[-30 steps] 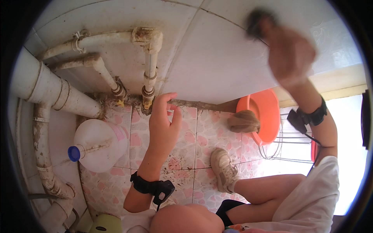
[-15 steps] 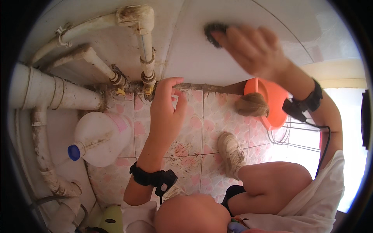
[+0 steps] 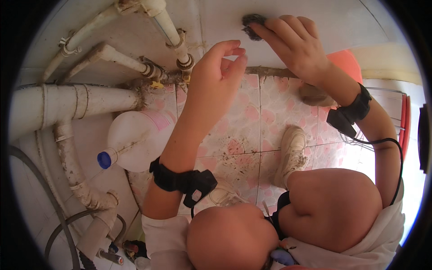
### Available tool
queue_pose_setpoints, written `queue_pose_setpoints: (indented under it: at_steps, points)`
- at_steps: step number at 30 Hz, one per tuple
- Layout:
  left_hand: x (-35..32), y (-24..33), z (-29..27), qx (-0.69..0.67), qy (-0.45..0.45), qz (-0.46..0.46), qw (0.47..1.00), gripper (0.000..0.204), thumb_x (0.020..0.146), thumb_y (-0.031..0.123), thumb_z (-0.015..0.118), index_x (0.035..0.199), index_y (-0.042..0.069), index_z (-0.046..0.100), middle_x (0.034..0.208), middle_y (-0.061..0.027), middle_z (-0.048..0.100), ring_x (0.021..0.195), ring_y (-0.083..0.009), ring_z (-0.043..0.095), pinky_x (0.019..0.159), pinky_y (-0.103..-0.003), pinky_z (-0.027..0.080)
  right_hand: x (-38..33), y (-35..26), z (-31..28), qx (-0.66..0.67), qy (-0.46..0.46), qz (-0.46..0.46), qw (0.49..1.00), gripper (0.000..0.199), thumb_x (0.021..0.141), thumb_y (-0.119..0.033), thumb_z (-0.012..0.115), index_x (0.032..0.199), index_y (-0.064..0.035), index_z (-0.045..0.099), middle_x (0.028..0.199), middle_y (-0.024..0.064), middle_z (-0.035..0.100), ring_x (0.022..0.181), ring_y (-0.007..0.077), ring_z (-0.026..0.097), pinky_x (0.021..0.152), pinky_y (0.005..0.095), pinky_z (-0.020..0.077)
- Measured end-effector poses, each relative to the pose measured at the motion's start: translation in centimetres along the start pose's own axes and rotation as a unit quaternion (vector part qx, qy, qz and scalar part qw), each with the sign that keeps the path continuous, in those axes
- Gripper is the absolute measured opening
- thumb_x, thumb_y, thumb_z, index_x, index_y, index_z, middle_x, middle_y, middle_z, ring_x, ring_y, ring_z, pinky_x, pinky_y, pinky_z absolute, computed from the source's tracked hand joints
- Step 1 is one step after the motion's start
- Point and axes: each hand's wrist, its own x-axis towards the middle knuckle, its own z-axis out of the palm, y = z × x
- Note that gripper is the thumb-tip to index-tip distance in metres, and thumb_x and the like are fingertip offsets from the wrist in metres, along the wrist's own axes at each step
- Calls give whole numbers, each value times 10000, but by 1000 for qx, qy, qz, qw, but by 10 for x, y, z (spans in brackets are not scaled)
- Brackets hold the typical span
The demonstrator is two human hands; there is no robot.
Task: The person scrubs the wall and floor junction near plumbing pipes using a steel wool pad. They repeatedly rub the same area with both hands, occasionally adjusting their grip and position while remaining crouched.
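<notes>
My right hand (image 3: 294, 45) pinches a dark steel wool scourer (image 3: 253, 27) and holds it against the pale tiled wall (image 3: 225, 22). The fingertips press on the scourer's right side, so part of it is covered. My left hand (image 3: 219, 67) is raised near the foot of the wall, beside the pipe valves (image 3: 185, 63). Its fingers are loosely curled, with a gap between thumb and forefinger, and nothing shows in them. Both wrists carry black strapped devices.
White pipes (image 3: 96, 101) run along the left side, with grey hoses (image 3: 38, 184) below. A large plastic jug (image 3: 139, 139) with a blue cap stands on the pink-patterned floor (image 3: 234, 117). An orange bucket (image 3: 348, 63) and a brownish cloth-like lump (image 3: 317, 94) sit behind my right forearm.
The view has shifted, so pipes and floor sit higher in it. My right hand has slowed from a blur, the scourer still on the wall. My left hand has risen toward the wall.
</notes>
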Motion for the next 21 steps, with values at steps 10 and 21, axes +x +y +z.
queue_pose_setpoints:
  at_steps: [10,21]
  points:
    - [19,30,17,-182,69,-15,981,412,960,398,536,1097,11,563,995,-51,633,880,-133,605,760,-257,444,24,-13,13,158,303,65,937,431,642,-60,717,1027,-96,528,992,35,625,833,216,588,745,323,391]
    - [29,80,-3,17,134,-10,991,301,852,70,654,1071,-78,510,950,-128,641,852,-153,625,730,-247,493,29,-54,11,682,169,415,578,269,894,-290,631,939,-33,568,802,44,571,655,111,464,564,255,390]
